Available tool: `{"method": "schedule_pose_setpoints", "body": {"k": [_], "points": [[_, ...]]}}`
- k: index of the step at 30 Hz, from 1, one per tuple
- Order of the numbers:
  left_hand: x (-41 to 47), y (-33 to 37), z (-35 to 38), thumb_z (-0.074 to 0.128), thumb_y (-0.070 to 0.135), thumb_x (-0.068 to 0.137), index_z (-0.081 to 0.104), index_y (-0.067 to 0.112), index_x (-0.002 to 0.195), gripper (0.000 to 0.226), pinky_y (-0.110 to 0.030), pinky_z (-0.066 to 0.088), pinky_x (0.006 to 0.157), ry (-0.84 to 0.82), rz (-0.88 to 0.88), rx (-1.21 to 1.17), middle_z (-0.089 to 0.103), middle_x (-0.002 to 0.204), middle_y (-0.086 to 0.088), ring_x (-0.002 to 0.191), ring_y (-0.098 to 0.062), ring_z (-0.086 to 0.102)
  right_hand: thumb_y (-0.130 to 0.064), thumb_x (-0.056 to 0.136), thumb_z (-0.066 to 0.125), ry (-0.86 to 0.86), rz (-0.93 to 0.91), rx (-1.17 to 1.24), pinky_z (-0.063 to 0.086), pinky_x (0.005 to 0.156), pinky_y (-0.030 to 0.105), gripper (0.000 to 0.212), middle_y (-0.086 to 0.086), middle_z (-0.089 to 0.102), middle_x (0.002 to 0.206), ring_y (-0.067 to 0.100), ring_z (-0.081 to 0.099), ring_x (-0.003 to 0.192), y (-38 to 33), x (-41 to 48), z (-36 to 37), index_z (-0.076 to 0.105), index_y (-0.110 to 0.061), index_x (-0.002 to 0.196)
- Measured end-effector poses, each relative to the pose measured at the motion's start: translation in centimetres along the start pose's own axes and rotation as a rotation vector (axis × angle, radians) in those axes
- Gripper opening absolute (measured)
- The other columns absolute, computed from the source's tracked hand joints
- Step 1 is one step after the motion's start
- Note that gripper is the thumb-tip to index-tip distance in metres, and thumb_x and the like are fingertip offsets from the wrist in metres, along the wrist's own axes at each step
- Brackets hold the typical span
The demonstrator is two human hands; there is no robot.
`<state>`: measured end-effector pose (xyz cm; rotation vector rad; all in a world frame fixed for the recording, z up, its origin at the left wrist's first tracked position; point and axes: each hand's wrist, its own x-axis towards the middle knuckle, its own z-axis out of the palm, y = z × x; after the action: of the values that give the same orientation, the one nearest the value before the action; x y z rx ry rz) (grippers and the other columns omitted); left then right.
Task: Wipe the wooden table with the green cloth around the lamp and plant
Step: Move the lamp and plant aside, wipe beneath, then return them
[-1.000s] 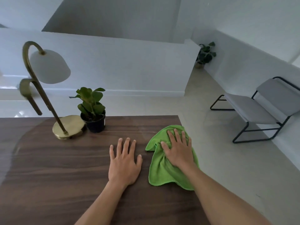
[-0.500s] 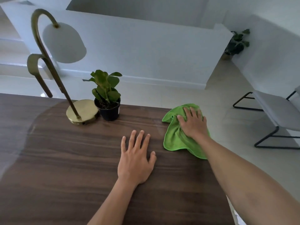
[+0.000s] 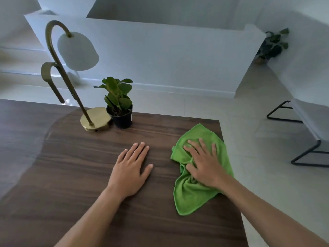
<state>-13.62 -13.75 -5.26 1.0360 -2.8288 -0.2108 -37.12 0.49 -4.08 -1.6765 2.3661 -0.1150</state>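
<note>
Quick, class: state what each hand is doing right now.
Left hand: open, flat on the wooden table, holding nothing.
Right hand: open, pressing the green cloth.

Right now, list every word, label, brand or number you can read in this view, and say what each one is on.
No text can be read.
Black plant pot: a small white sticker on its right side, too small and blurred to read.
Lamp, green cloth, wooden table: no print visible.
</note>
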Motion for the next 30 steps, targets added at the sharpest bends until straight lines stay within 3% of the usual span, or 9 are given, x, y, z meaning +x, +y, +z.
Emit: {"method": "schedule_pose_setpoints", "body": {"k": [3,7,11,16,18,21,24,27,30], "points": [[-0.8,-1.7,-0.4,0.01,0.064,0.093,0.009,0.035,0.154,0.067,-0.036,-0.002,0.12,-0.018,0.017,-0.021,0.002,0.161,0.014,0.148,-0.005,-0.01,-0.053,0.08,0.026,0.035,0.139,0.038,0.0,0.113,0.071,0.062,0.001,0.024,0.153,0.033,0.0,0.15,2.6,3.5,-1.2,0.036,-0.028,0.136],[-0.3,-1.2,-0.3,0.014,0.062,0.093,0.004,0.034,0.154,0.069,-0.039,-0.001,0.122,-0.008,-0.02,-0.015,-0.004,0.161,0.014,0.147,-0.005,-0.014,-0.064,0.089,0.011,0.045,0.335,-0.049,-0.001,0.11,0.073,0.072,0.0,0.006,0.165,0.04,-0.005,0.149,3.1,11.0,-1.7,0.012,-0.031,0.153],[-0.1,-1.6,-0.3,0.017,0.063,0.092,0.004,0.026,0.155,0.074,-0.039,0.0,0.122,0.008,-0.028,-0.03,-0.003,0.162,0.011,0.147,-0.003,-0.013,-0.074,0.089,0.002,0.029,0.14,-0.083,-0.004,0.11,0.074,0.078,-0.003,-0.001,0.165,0.042,-0.006,0.148,-3.9,14.7,-0.8,0.006,-0.033,0.155],[-0.1,-1.6,-0.2,0.021,0.057,0.092,0.005,0.016,0.155,0.077,-0.032,-0.001,0.122,0.039,-0.088,-0.081,0.001,0.163,0.002,0.148,-0.006,-0.01,-0.068,0.091,0.011,0.044,-0.108,-0.113,-0.007,0.113,0.07,0.07,-0.008,-0.003,0.164,0.034,-0.011,0.149,-7.3,9.3,1.3,0.005,-0.038,0.154],[-0.1,-1.5,-0.2,0.025,0.05,0.092,0.011,0.014,0.155,0.074,-0.032,0.0,0.121,0.06,-0.101,-0.102,0.008,0.163,0.0,0.149,-0.009,-0.004,-0.068,0.089,0.014,0.037,-0.115,-0.107,-0.006,0.113,0.07,0.07,-0.01,0.0,0.164,0.031,-0.007,0.151,-5.2,8.0,1.0,0.006,-0.041,0.153],[0.1,-1.3,-0.1,0.029,0.044,0.092,0.02,0.013,0.154,0.07,-0.032,0.001,0.121,0.095,-0.116,-0.103,0.016,0.162,-0.001,0.149,-0.01,0.003,-0.069,0.085,0.009,0.003,0.025,-0.108,-0.005,0.111,0.073,0.073,-0.009,0.002,0.164,0.034,0.002,0.15,-2.8,11.5,-0.3,0.006,-0.041,0.153],[0.2,-1.3,0.0,0.03,0.043,0.092,0.021,0.014,0.154,0.069,-0.032,0.001,0.121,0.103,-0.117,-0.087,0.017,0.161,0.0,0.149,-0.01,0.004,-0.066,0.089,0.005,0.011,0.119,-0.063,-0.005,0.108,0.076,0.071,-0.008,0.008,0.164,0.036,0.004,0.15,-4.9,16.7,-0.9,0.008,-0.037,0.154],[0.2,-1.3,0.0,0.034,0.039,0.092,0.025,0.013,0.152,0.066,-0.031,0.003,0.121,0.12,-0.122,-0.097,0.023,0.16,0.0,0.149,-0.01,0.01,-0.061,0.093,0.007,0.024,0.044,-0.059,-0.003,0.113,0.071,0.069,-0.006,0.011,0.164,0.033,0.004,0.15,-8.6,18.9,-0.2,0.011,-0.031,0.155],[0.1,-1.4,-0.1,0.033,0.036,0.091,0.025,0.013,0.152,0.066,-0.031,0.005,0.122,0.11,-0.119,-0.103,0.022,0.16,0.001,0.148,-0.008,0.009,-0.058,0.097,0.009,0.004,-0.091,-0.081,-0.006,0.115,0.065,0.064,-0.009,0.001,0.164,0.031,-0.005,0.151,-9.0,17.9,-0.2,0.006,-0.033,0.155]]}}
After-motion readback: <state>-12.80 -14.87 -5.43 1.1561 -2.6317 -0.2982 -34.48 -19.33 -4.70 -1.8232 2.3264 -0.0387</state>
